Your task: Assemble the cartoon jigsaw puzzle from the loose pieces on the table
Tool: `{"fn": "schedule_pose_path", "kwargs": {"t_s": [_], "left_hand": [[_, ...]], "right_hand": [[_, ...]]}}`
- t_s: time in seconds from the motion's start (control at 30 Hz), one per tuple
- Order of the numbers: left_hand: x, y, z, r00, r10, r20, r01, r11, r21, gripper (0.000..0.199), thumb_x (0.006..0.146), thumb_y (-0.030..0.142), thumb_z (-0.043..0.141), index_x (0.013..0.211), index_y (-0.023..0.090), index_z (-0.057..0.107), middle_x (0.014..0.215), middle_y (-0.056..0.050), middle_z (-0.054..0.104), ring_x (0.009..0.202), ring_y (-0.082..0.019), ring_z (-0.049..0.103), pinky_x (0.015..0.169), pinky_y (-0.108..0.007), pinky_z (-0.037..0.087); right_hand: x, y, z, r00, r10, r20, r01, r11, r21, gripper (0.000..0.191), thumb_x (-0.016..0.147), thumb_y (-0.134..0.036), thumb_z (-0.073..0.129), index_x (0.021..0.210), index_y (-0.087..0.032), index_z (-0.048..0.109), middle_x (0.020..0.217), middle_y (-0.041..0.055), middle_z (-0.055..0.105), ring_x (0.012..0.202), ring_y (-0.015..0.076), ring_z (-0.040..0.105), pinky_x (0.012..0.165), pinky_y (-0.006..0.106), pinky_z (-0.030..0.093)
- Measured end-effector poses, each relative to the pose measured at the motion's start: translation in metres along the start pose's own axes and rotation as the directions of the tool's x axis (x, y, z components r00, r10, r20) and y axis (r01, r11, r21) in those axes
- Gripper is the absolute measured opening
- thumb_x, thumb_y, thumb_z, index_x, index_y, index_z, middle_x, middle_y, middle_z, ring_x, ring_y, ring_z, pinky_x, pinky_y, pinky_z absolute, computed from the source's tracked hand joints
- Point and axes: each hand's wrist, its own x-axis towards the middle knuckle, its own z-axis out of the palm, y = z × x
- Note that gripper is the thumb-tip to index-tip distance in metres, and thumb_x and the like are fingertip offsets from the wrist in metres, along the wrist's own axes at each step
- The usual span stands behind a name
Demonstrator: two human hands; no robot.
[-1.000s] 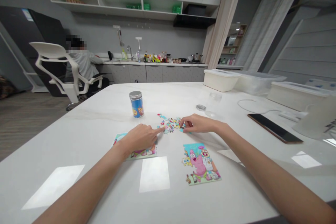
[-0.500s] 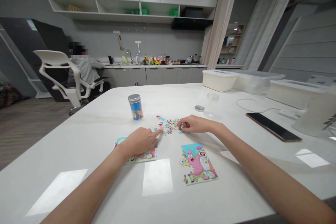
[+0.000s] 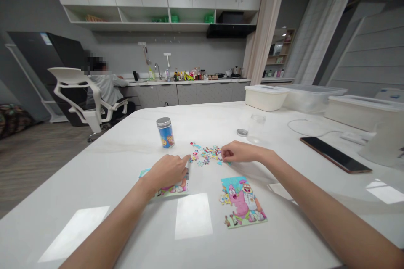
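Observation:
Loose puzzle pieces (image 3: 205, 154) lie in a small pile at the middle of the white table (image 3: 132, 235). My left hand (image 3: 168, 171) is over a colourful picture card (image 3: 176, 190), its index finger stretched towards the pile's left edge and nothing visible in it. At the pile's right edge is my right hand (image 3: 238, 151), fingers curled down and pinched; whatever they hold is too small to make out. A partly assembled puzzle (image 3: 242, 202) with a pink starfish figure lies nearer me, right of centre. Its left edge is uneven.
A closed jar (image 3: 166, 133) with a blue picture stands behind the pile. Further right are a metal lid (image 3: 242, 133), a clear jar (image 3: 257, 128), a phone (image 3: 334, 154), a cable and lidded boxes (image 3: 267, 98). A person (image 3: 105, 86) sits at the far left.
My left index finger has drawn back slightly left from the pieces. My right hand has stayed at the pile's right edge, its fingers more curled. The view has shifted slightly.

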Motion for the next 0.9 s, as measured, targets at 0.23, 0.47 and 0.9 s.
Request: {"fn": "schedule_pose_path", "kwargs": {"t_s": [0.23,0.47,0.9], "left_hand": [[-0.002,-0.006,-0.007,1.000,-0.003,0.020,0.003,0.999,-0.038,0.028,0.090,0.020,0.041,0.102,0.014,0.066,0.075,-0.012,0.071,0.070,-0.024,0.070,0.061,-0.030,0.046],[-0.004,-0.002,-0.007,0.999,0.039,-0.014,-0.040,0.997,-0.065,0.044,0.088,0.019,0.044,0.131,0.018,0.056,0.073,-0.009,0.071,0.067,-0.023,0.068,0.059,-0.029,0.044],[-0.002,0.012,-0.007,0.994,0.106,-0.024,-0.109,0.984,-0.139,0.048,0.090,0.018,0.040,0.135,0.025,0.055,0.071,-0.007,0.069,0.067,-0.022,0.066,0.063,-0.030,0.045]], "right_hand": [[-0.002,-0.006,-0.003,1.000,0.019,0.015,-0.019,1.000,-0.011,0.009,0.083,-0.022,0.057,0.083,-0.019,0.066,0.075,0.0013,0.064,0.065,0.0134,0.053,0.059,0.024,0.038],[-0.004,-0.008,-0.004,0.999,0.031,0.023,-0.030,0.999,-0.044,0.010,0.084,-0.023,0.057,0.086,-0.019,0.066,0.075,0.0014,0.064,0.063,0.0134,0.052,0.058,0.024,0.037],[-0.005,0.000,-0.009,0.980,0.179,-0.082,-0.194,0.951,-0.239,0.037,0.092,-0.019,0.045,0.124,-0.020,0.064,0.115,0.0117,0.069,0.102,0.0243,0.063,0.083,0.031,0.043]]}}
